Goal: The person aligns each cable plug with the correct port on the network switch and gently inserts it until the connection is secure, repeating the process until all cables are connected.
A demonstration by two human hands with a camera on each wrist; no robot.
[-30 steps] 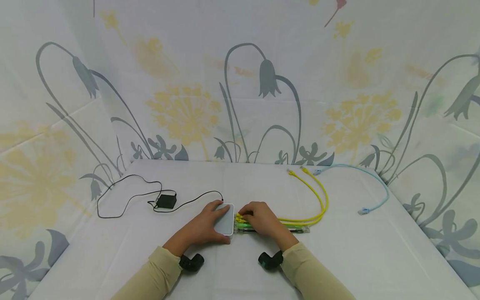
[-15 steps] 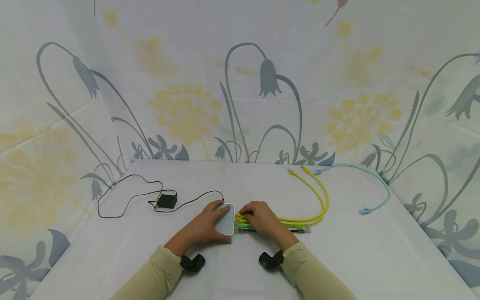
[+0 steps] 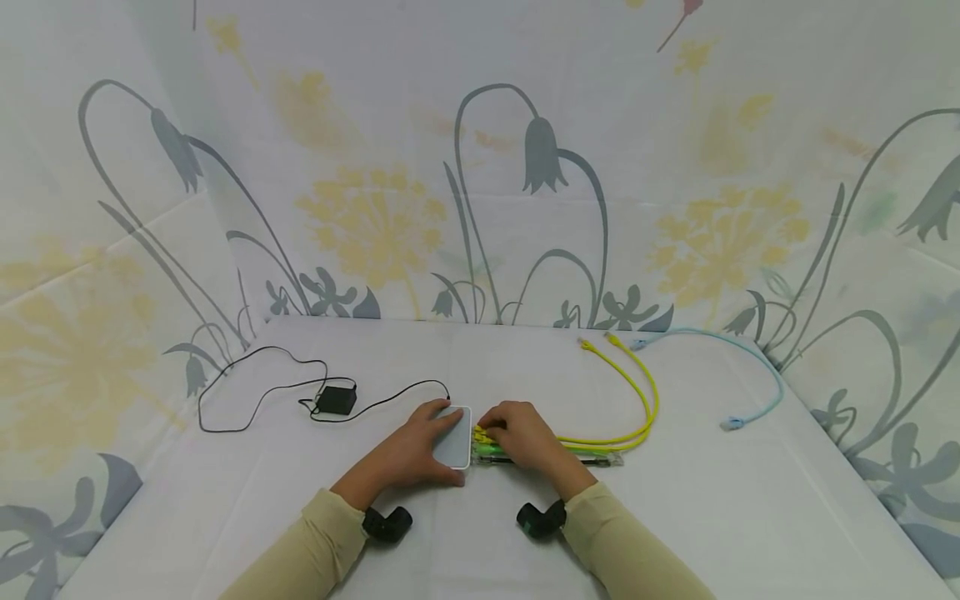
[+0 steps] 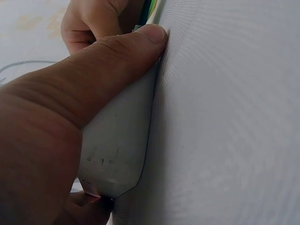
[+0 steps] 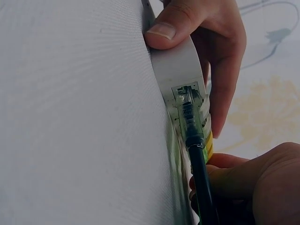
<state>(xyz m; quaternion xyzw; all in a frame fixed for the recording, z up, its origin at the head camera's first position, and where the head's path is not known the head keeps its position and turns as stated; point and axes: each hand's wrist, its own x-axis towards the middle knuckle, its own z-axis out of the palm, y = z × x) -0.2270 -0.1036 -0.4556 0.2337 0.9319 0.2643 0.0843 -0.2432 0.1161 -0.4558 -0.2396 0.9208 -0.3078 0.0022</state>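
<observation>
A flat white network switch (image 3: 454, 443) lies on the table, its row of ports facing right. My left hand (image 3: 411, 450) grips it, the thumb on the near side and fingers over the top and far side. Right of the switch, my right hand (image 3: 527, 435) pinches a yellow network cable (image 3: 600, 441) by its plug end, partly hidden under the fingers. In the right wrist view, a black network cable (image 5: 201, 178) with a clear plug sits in the nearest port. A green cable (image 3: 487, 451) runs between the black and the yellow ones.
A black power adapter (image 3: 336, 401) lies at the left, its thin cord reaching the back of the switch. The yellow cables' free ends (image 3: 611, 339) curve to the back. A light blue network cable (image 3: 772, 392) lies loose at the right. Patterned cloth (image 3: 487, 200) surrounds the table.
Both hands keep their places on the switch and the yellow cable. Only the head view has shifted very slightly.
</observation>
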